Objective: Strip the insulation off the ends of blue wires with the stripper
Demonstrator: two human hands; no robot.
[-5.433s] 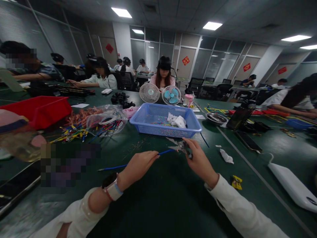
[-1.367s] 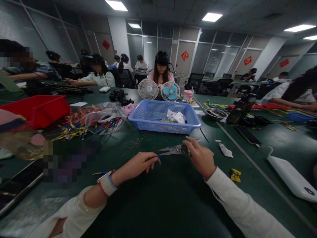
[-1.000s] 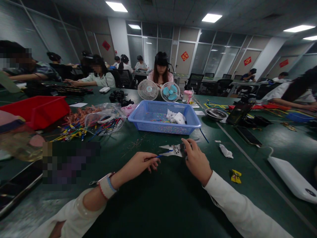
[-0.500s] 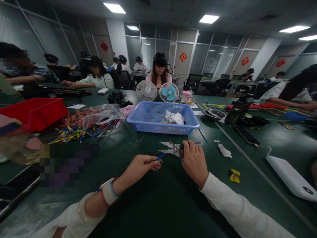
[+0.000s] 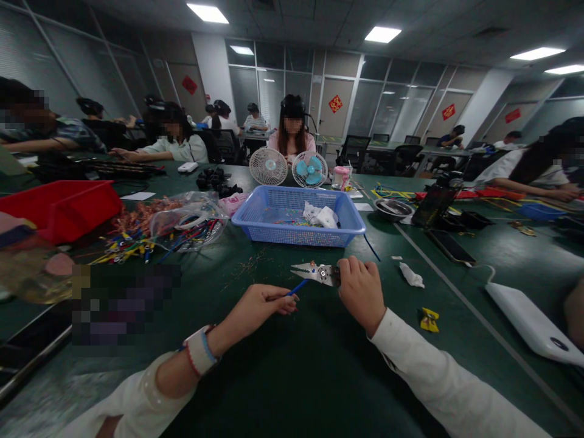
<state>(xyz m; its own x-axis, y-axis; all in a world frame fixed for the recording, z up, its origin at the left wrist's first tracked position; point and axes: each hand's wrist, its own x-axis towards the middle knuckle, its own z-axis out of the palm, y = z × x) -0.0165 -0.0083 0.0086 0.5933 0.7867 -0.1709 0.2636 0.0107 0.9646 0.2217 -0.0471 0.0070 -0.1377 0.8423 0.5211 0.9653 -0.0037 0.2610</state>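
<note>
Between the fingertips of my left hand (image 5: 267, 304) is a blue wire (image 5: 299, 286), its end pointing up and right to the jaws of the wire pliers (image 5: 323, 274). My right hand (image 5: 362, 292) is wrapped round the handles of these pliers. Their jaws point left and lie nearly closed, with a small blue and copper-coloured bit on them. Whether the wire's tip is between the jaws or beneath them I cannot tell. Thin copper scraps (image 5: 249, 266) lie on the green table (image 5: 292, 377) to the left of the jaws.
Beyond my hands stands a blue basket (image 5: 298, 237) holding white crumpled material. At left are a red bin (image 5: 68, 213) and a plastic bag with wires (image 5: 187, 222). To the right lie a crumpled tissue (image 5: 411, 275), a yellow wrapper (image 5: 429, 319) and a white device (image 5: 531, 319). A person sits opposite.
The pliers' jaws have come closer together. My right hand has shifted slightly right, while my left hand stays nearly still with the blue wire.
</note>
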